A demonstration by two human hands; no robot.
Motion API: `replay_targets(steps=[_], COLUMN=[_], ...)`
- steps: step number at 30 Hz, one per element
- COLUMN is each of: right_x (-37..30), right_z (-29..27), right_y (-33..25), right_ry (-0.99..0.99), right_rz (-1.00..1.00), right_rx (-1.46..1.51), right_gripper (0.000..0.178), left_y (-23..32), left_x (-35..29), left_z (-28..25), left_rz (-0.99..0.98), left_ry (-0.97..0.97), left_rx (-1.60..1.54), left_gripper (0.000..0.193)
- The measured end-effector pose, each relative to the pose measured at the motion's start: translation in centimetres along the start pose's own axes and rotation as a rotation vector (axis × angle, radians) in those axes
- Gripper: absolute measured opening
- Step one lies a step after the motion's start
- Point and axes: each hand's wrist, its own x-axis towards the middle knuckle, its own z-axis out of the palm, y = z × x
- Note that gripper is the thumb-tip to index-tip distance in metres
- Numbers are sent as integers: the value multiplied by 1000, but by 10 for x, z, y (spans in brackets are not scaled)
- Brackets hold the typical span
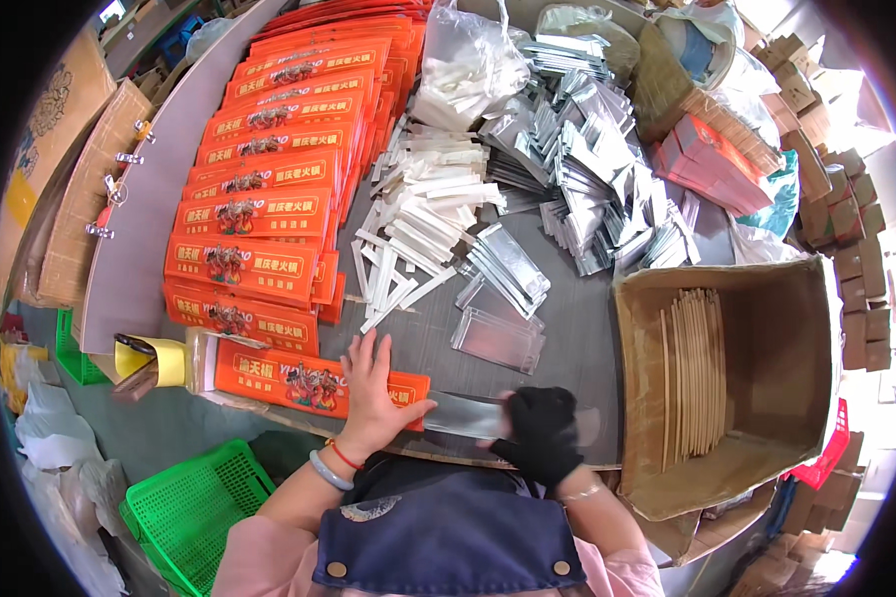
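A red printed paper sleeve (pixel 299 384) lies along the table's near edge. My bare left hand (pixel 373 396) rests on its right part, fingers spread and thumb out toward its open end. At that end is a clear, silvery flat packet (pixel 458 414); whether it reaches inside the sleeve I cannot tell. My right hand (pixel 543 428), in a black fingerless glove, is closed on the packet's right part, its fingertips partly hidden and blurred. Beyond my left hand, more red sleeves (pixel 244 269) overlap in a long stack.
Slim white paper strips (pixel 423 214) and silvery flat packets (pixel 577 149) are heaped mid-table. A cardboard box (pixel 767 378) at the right holds wooden chopsticks (pixel 697 368). Yellow tape (pixel 172 360) marks the table's left corner. On the floor stands a green basket (pixel 199 512).
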Motion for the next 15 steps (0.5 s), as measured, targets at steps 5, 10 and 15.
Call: replay_targets(steps=[5,10,15], right_x=[33,-11,-105], right_z=[48,2,-11], right_y=[-18,88,202], right_ry=[115,493,810], right_rz=[-123,345,1014], right_rx=[66,1,-321], right_gripper=[65,67,59], left_y=[-3,-27,-18], left_x=[13,65,83], left_z=[1,-14,4], left_rz=[85,145,178], left_ry=[14,185,55], left_rx=[14,117,-28], left_gripper=[85,35,10])
